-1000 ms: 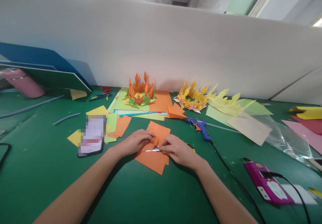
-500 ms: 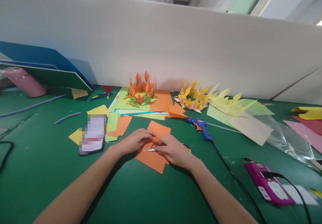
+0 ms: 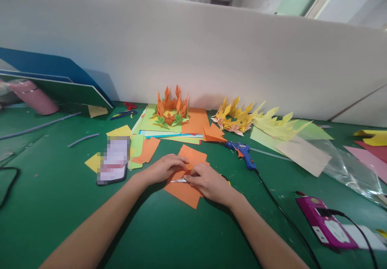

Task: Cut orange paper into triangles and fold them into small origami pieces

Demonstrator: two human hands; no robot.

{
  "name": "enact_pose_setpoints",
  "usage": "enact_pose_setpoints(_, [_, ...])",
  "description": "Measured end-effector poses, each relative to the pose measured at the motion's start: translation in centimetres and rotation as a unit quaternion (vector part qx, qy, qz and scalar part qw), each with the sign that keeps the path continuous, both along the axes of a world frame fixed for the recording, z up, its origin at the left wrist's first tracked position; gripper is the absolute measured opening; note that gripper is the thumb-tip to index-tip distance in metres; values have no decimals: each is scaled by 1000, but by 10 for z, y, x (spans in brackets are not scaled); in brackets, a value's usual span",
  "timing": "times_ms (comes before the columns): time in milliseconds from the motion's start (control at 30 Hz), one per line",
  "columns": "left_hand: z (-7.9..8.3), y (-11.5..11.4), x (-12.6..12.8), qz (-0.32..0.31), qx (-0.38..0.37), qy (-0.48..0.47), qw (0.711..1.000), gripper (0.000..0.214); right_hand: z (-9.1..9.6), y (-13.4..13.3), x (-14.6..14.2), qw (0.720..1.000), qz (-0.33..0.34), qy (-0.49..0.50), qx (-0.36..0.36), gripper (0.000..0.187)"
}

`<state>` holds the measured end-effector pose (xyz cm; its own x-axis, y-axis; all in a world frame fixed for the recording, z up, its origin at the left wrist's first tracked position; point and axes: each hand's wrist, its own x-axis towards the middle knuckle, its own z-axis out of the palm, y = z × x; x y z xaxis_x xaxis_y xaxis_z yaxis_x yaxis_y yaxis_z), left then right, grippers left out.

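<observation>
Several sheets of orange paper (image 3: 183, 195) lie overlapping on the green table in front of me. My left hand (image 3: 165, 167) is closed, with its fingertips pinching a small orange piece of paper just above them. My right hand (image 3: 209, 181) comes in from the other side, closed on the same piece; the fingers hide most of it. Under the right fingers, the silver blades of a pair of scissors (image 3: 178, 181) rest on the orange sheets. A yellow and black part of their handle (image 3: 226, 179) shows beyond the right hand.
A phone (image 3: 113, 160) lies at left on yellow scraps. Behind are an orange paper crown (image 3: 172, 110) and yellow paper crowns (image 3: 232, 118). A blue glue gun (image 3: 243, 153) trails its cord toward a magenta power strip (image 3: 326, 222) at right. A white partition (image 3: 193, 51) closes the back.
The view has shifted slightly, so the table items sit a little farther right. Both hands stay almost in place on the orange paper.
</observation>
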<state>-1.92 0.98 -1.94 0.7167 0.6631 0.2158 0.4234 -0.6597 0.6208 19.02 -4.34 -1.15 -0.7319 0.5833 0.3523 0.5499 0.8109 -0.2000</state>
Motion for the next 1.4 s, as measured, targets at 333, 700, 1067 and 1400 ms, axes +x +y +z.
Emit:
enact_pose_setpoints(333, [2, 3, 0, -11, -12, -5, 1000, 25, -3, 3, -1, 1000, -2, -17, 23, 26])
enact_pose_setpoints(700, [3, 3, 0, -5, -31, -3, 999, 25, 3, -2, 0, 1000, 14, -21, -10, 22])
enact_pose_setpoints(1067, [0, 6, -2, -12, -18, 6, 1000, 25, 4, -2, -4, 999, 7, -41, 13, 24])
enact_pose_setpoints(1400, [0, 6, -2, -8, -30, 5, 1000, 26, 6, -1, -9, 998, 1, -51, 29, 25])
